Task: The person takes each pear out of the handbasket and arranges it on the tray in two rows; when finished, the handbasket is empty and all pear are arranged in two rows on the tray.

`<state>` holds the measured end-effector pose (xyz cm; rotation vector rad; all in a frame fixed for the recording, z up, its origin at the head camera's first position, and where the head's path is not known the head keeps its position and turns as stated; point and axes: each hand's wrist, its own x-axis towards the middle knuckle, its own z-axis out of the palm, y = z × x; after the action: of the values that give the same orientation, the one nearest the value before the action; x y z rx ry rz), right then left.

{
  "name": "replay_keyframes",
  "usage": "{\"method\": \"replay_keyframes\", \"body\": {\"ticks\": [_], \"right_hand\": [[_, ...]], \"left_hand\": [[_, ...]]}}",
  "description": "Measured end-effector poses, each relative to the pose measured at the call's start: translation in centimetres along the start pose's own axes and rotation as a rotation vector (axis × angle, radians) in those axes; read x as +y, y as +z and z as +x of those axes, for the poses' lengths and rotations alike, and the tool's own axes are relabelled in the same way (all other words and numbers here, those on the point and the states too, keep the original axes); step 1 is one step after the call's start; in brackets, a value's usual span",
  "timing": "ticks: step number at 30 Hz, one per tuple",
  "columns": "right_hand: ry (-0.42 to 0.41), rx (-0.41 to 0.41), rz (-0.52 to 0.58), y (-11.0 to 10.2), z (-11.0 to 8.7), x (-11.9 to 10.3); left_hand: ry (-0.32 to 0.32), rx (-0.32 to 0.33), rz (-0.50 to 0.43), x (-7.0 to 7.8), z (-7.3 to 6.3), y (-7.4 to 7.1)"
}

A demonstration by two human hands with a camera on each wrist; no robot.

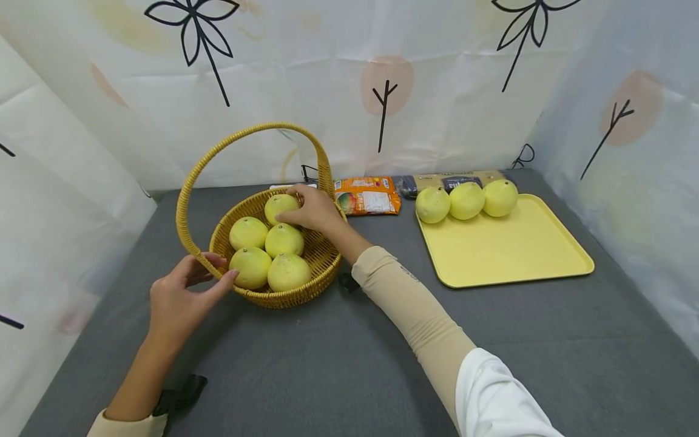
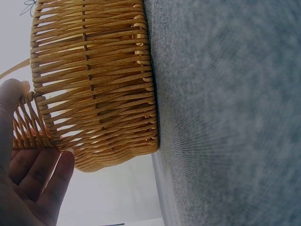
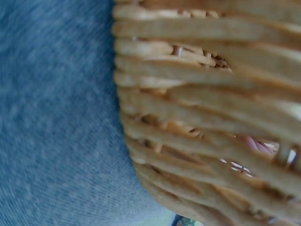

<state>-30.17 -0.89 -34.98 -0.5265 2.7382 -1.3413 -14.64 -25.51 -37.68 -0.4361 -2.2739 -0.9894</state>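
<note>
A woven wicker basket [image 1: 322, 252] with a tall arched handle [image 1: 186, 197] stands on the left part of the table. Several pale yellow grapefruits lie inside, among them one at the front left [image 1: 250, 267]. My left hand [image 1: 177, 297] holds the basket at the foot of its handle; in the left wrist view the thumb is above the rim and the fingers [image 2: 59, 181] below. Reaching over the right side, my right hand [image 1: 315, 211] grips the rearmost grapefruit [image 1: 280, 205] between thumb and fingers. Basket weave [image 3: 202, 99] fills most of the right wrist view, hiding that hand.
On the right lies a yellow tray [image 1: 508, 249] with three grapefruits [image 1: 466, 201] along its back left edge. Behind are an orange packet [image 1: 368, 195] and a long dark-and-tan package [image 1: 437, 181]. Patterned white cloth [image 1: 437, 109] hangs around the grey table [image 1: 371, 358].
</note>
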Motion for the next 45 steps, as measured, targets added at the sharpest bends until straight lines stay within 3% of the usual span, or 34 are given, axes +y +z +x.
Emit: {"method": "replay_keyframes", "body": {"ticks": [6,12,20,30,45], "right_hand": [[-0.036,0.023,0.054,-0.2,-0.3,0.1],[-0.021,0.054,0.115,-0.9,-0.8,-0.1],[0.011,0.067,0.354,-1.5,-2.0,-0.2],[0.005,0.076,0.513,-2.6,-3.7,-0.6],[-0.006,-0.026,0.599,-5.4,-7.0,1.0]], "left_hand": [[0.007,0.001,-0.008,0.0,-0.2,0.0],[0.017,0.002,-0.007,0.1,-0.1,0.0],[0.008,0.003,-0.005,0.0,-0.1,-0.1],[0.013,0.005,-0.014,0.0,0.0,-0.1],[0.006,0.007,-0.009,0.1,0.0,0.1]]}}
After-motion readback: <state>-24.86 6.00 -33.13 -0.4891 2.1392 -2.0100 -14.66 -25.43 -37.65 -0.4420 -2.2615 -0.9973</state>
